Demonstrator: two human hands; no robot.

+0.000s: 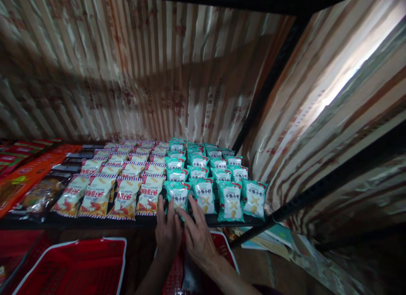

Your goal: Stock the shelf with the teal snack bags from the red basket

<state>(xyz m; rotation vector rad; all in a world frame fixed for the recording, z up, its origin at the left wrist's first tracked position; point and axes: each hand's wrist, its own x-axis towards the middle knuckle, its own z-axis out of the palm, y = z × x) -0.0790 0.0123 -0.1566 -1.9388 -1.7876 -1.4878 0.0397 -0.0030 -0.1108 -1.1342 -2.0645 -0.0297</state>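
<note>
Rows of small teal-and-white snack bags stand on a black shelf. One front teal snack bag, leftmost in its row, sits between my hands. My left hand has its fingers stretched along that bag's left and lower front. From the right, my right hand reaches it, thumb across the lower front and fingers along the right edge. Together they hold the bag, and their fingers hide its lower part. Just left of my left hand is a white-and-orange snack bag with a striped top edge.
Orange packets and brown clear-wrapped packs fill the shelf's left. Below are a red basket with a white rim and another red basket under my arms. A black metal post and striped sheeting enclose the back and right.
</note>
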